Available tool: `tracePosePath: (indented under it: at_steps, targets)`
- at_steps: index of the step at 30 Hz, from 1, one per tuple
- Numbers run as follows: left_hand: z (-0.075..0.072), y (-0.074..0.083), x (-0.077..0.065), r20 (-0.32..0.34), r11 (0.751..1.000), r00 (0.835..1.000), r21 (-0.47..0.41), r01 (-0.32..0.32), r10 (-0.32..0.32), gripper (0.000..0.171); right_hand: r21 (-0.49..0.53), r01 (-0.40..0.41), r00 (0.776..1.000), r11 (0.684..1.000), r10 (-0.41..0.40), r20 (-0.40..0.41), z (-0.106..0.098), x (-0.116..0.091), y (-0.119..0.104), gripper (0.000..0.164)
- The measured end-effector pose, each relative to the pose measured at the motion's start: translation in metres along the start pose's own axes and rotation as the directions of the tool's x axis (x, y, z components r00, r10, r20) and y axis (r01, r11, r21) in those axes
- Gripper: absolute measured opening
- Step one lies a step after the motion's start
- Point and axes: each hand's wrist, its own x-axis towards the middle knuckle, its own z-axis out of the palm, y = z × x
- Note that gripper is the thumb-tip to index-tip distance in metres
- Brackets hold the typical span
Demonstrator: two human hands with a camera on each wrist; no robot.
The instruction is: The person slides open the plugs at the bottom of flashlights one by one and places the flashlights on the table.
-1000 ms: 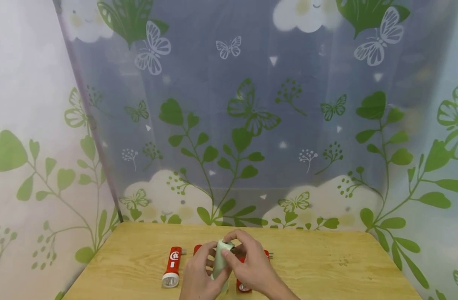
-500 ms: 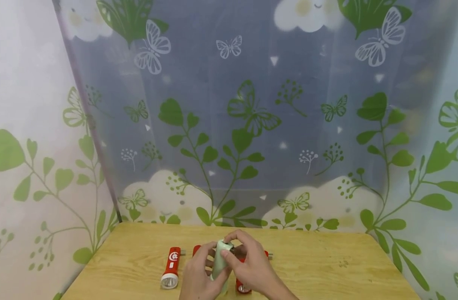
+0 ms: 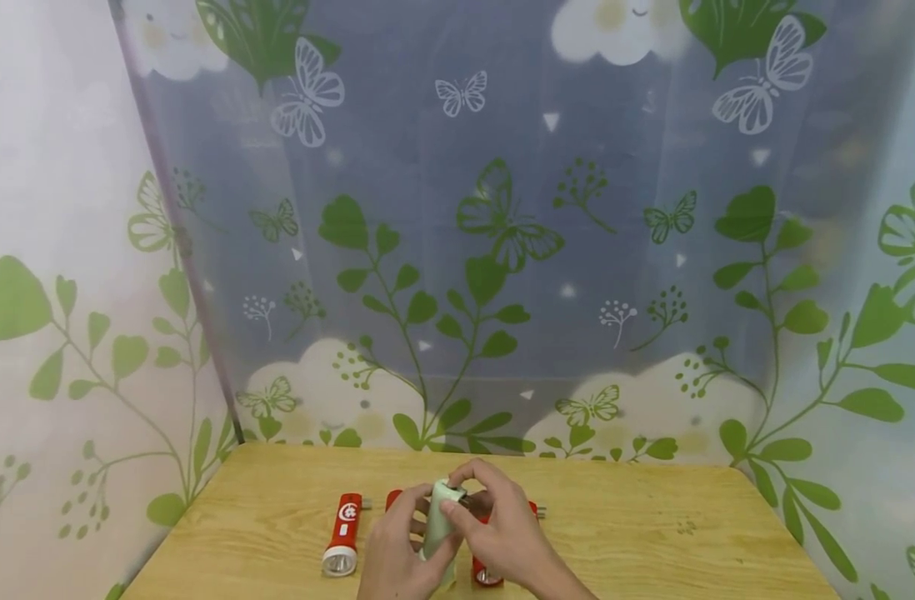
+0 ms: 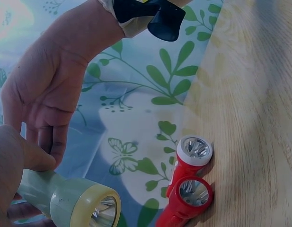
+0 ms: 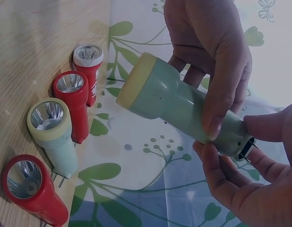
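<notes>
A pale green flashlight with a cream rim is held tilted above the table between both hands. My left hand grips its body, thumb along one side, as the right wrist view shows; the lens end sticks out past the fingers in the left wrist view. My right hand holds the tail end, its thumb and fingers around it. At that end, the right wrist view shows a dark opening and thin metal prongs beside my right fingertips. Fingers partly hide the tail.
On the wooden table stand a red flashlight with a white rim, an all-red one, a second pale green one and another red one. Some have plug prongs. A leaf-patterned curtain rises behind the table.
</notes>
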Motion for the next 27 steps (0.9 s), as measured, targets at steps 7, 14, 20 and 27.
tracePosePath:
  at_steps: [7, 14, 20, 27]
  targets:
    - [0.0010, -0.0019, -0.0008, 0.003, 1.000, 1.000, -0.010, -0.002, 0.002, 0.044, 0.015, -0.002, 1.000, 1.000, 0.002, 0.012, -0.0010, 0.0000, 0.0019, 0.020]
    - [0.0017, -0.0016, 0.0006, 0.029, 1.000, 1.000, -0.008, 0.010, -0.009, 0.044, 0.008, -0.002, 1.000, 1.000, 0.002, 0.007, -0.0021, 0.0000, 0.0033, 0.020]
    - [0.0024, -0.0011, 0.0001, 0.020, 1.000, 1.000, -0.004, 0.012, -0.012, 0.044, 0.011, -0.008, 1.000, 1.000, 0.008, 0.000, -0.0019, 0.0006, 0.0030, 0.018]
    - [0.0004, -0.0021, -0.0014, 0.008, 1.000, 1.000, 0.016, -0.007, 0.007, 0.044, -0.024, -0.011, 1.000, 1.000, 0.011, 0.000, 0.0003, 0.0015, 0.0028, 0.017]
